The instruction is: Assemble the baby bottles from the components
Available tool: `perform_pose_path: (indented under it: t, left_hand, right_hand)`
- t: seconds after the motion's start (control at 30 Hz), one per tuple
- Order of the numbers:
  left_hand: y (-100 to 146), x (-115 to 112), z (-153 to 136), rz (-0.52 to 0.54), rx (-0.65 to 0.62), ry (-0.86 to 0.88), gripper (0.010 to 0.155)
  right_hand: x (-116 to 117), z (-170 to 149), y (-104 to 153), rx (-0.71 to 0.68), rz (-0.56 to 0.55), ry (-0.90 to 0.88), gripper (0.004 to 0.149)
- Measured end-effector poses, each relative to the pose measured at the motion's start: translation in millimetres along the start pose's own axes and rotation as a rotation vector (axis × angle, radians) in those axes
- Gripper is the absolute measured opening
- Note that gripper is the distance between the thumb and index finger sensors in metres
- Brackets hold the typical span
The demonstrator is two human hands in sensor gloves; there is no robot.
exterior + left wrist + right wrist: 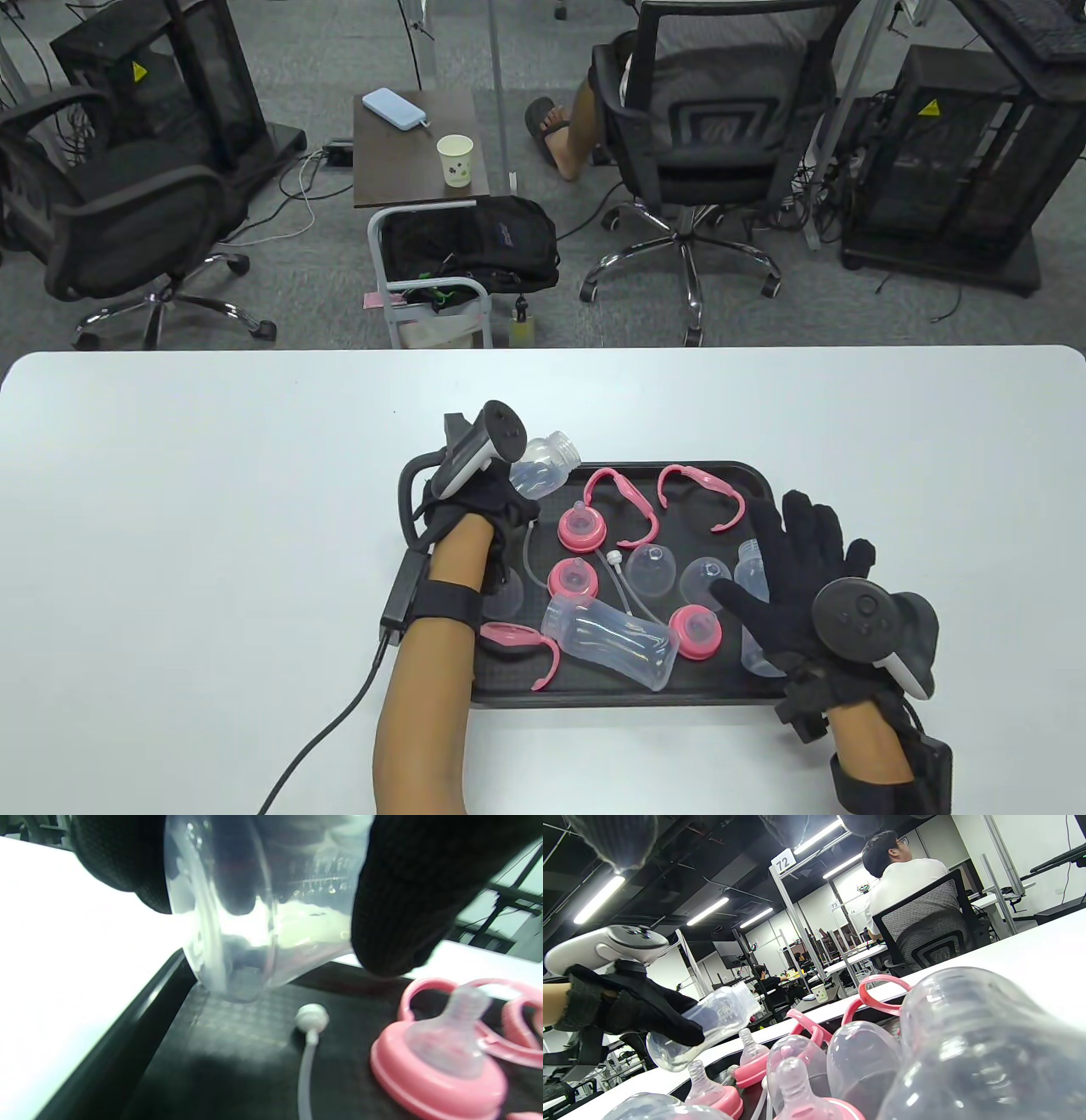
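A black tray (764,488) holds baby-bottle parts: pink handle rings (632,505), pink collars with teats (581,526), clear dome caps (652,573), a straw tube (618,586) and a clear bottle (615,637) lying on its side. My left hand (488,501) grips another clear bottle (543,465) by its base, lifted and tilted above the tray's far left corner, its neck pointing up and right. In the left wrist view the fingers (407,899) wrap this bottle (263,908). My right hand (793,569) hovers with fingers spread over a clear bottle (751,577) at the tray's right side, holding nothing.
The white table (212,509) stretches wide to the left and behind the tray. A black cable (339,722) runs from my left wrist toward the near edge. Beyond the table stand office chairs (704,144), a small cart and a seated person.
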State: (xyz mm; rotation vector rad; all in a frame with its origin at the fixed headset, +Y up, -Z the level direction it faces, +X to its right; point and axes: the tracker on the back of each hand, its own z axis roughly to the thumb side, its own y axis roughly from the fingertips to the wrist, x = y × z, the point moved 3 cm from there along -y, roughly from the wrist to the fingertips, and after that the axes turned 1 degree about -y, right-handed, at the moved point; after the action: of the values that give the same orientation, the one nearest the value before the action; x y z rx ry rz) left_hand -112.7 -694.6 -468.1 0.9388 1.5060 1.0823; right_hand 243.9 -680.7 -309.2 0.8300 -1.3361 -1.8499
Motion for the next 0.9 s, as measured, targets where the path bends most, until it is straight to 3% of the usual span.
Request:
perform_pose_path:
  t: [0.23, 0.4, 0.9]
  left_hand:
    - [46, 20, 2, 0.146, -0.120, 0.033, 0.091]
    - [78, 22, -4, 0.181, -0.187, 0.187, 0.091]
    - [147, -4, -3, 0.263, -0.328, 0.400, 0.093]
  right_hand:
    - [-1, 2, 1, -0.011, -0.003, -0.011, 0.094]
    - [-1, 2, 1, -0.011, -0.002, -0.015, 0.094]
    - [5, 3, 2, -0.008, 0.018, -0.008, 0.094]
